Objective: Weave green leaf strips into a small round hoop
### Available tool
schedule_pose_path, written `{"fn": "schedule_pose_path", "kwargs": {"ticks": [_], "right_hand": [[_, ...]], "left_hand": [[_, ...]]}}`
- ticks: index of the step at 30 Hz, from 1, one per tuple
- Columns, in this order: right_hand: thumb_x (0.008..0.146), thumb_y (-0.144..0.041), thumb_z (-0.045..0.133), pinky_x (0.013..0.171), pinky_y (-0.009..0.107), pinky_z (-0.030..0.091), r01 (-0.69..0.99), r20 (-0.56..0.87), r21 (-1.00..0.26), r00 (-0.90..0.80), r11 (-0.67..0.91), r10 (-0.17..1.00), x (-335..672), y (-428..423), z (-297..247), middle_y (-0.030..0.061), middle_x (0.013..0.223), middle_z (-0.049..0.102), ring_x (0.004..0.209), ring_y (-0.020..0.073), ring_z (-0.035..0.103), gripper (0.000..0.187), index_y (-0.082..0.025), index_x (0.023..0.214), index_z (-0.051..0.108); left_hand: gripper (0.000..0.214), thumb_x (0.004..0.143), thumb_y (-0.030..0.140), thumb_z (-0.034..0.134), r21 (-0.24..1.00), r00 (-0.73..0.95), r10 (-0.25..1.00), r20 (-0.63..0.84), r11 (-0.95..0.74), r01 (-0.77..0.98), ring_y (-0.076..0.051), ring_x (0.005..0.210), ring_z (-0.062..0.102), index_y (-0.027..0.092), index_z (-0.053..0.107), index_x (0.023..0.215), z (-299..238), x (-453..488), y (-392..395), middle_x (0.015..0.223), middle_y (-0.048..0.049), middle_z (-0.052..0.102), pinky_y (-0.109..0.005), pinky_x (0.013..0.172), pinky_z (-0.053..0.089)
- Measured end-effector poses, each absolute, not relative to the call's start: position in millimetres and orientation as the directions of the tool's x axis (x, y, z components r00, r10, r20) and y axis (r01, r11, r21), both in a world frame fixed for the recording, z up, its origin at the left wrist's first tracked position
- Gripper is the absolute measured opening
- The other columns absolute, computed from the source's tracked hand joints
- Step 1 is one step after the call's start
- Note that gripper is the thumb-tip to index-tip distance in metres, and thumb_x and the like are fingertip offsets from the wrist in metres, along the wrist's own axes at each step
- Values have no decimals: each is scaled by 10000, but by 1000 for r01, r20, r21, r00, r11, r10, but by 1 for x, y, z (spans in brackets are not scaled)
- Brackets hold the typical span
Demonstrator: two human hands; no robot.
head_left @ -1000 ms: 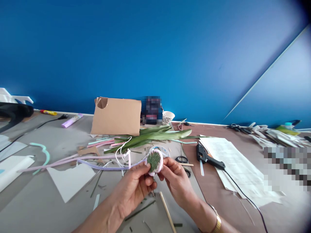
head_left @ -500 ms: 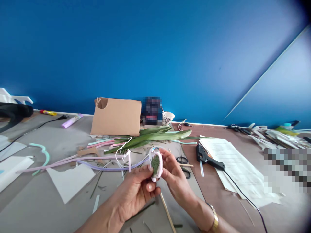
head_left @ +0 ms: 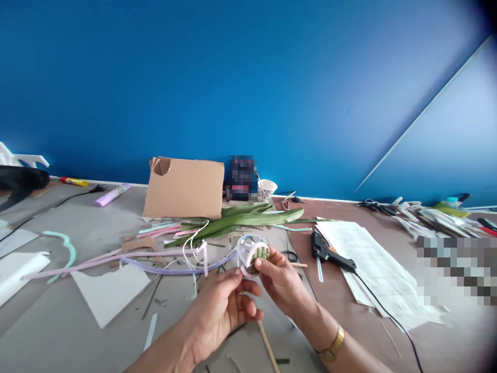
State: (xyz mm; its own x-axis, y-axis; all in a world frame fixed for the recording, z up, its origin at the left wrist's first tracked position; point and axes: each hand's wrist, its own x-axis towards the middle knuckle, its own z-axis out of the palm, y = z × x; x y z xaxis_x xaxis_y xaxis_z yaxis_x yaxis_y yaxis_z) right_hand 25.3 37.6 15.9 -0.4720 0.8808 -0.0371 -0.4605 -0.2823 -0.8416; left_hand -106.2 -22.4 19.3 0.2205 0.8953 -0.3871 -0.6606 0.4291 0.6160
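Between my two hands is a small round piece with a green, woven-looking leaf face [head_left: 261,253] and a pale pink rim. My right hand [head_left: 286,282] grips it, thumb pressed on the green face and fingers behind. The thumb and forefinger of my left hand [head_left: 221,305] close at the lower left of the rim; its other fingers curl loosely below. A pale translucent band [head_left: 241,249] loops beside the piece at its upper left. Whether the band is attached cannot be seen. Black-handled scissors [head_left: 290,256] lie partly hidden behind my right hand.
A glue gun [head_left: 330,254] with a cord rests by printed sheets [head_left: 365,259] on the right. Long green leaves [head_left: 244,217], pastel strips [head_left: 166,263] and a cardboard piece [head_left: 184,186] lie toward the wall. A paper cup [head_left: 267,190] stands behind; a wooden stick [head_left: 267,344] lies in front.
The round piece has turned, so its green face now points more to the right and the translucent band shows more. My right thumb has moved onto the green face; my left fingers have loosened.
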Motion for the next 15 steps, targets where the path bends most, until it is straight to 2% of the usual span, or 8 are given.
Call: {"fn": "schedule_pose_path", "kwargs": {"ticks": [3,6,10,15], "right_hand": [[666,-298,796,675,221,438,-492,-50,-826,-420,-273,906,23,39,14,-16,716,643,657,108,540,204,-186,784,673],[654,-298,804,693,226,445,-503,-64,-823,-379,-263,923,21,38,14,-10,742,643,681,115,547,230,-186,806,672],[676,-333,783,660,231,443,-494,-53,-835,-368,-244,928,18,33,15,-7,714,624,653,119,526,220,-187,792,666],[708,-345,756,674,236,456,-498,-39,-837,-359,-226,933,17,30,15,-2,721,621,664,127,527,194,-196,794,668]], "left_hand": [[181,820,312,629,803,-58,937,-344,262,-536,-79,526,546,158,628,915,18,-107,-22,736,15,600,-244,579,502],[288,769,357,685,930,-183,957,-225,156,-333,-99,593,569,170,621,977,17,-108,-21,711,21,596,-201,559,459],[265,756,365,693,977,-205,975,-83,39,-210,-119,581,570,165,623,914,14,-108,-19,626,14,610,-209,570,445],[206,745,328,704,974,-235,970,-59,5,-226,-119,567,571,171,629,856,16,-107,-19,635,13,627,-214,582,438]]}}
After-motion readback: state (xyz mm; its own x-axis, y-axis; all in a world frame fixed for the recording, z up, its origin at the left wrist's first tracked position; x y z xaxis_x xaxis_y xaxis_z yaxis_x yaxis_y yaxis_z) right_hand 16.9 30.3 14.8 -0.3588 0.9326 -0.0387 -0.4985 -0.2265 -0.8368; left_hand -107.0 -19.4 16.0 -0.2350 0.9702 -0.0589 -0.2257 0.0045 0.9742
